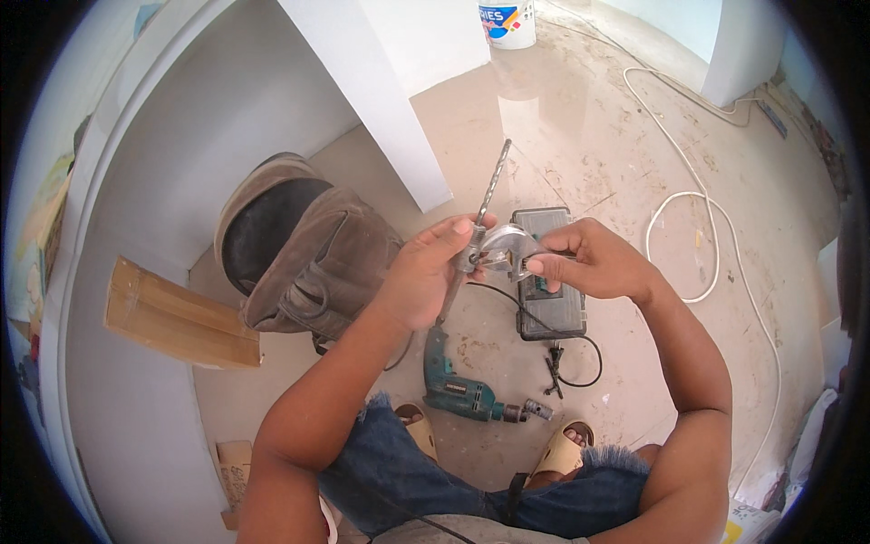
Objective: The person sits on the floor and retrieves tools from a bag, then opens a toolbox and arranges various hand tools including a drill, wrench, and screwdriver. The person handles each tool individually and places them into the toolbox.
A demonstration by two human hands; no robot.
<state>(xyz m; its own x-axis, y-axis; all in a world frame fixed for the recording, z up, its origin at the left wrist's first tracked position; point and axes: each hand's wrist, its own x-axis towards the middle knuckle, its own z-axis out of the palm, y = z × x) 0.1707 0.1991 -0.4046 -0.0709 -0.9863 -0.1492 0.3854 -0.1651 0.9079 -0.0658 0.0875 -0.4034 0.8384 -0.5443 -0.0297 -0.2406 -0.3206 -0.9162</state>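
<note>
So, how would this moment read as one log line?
left hand: holds drill bit; right hand: touches clear plastic; green drill: on floor

Premises: an interior room, apparently under building or finishing work; whether home or office cannot be determined. Evidence: the smooth, pale floor (589, 172) is dusty, scuffed and littered with small debris. White partitions (385, 91) stand at left. A paint bucket (512, 32) sits at the far end, and a white cable (707, 195) trails loosely at right. A drill (460, 390), toolbox (557, 317) and soiled bag (340, 240) rest directly on the floor.
</note>
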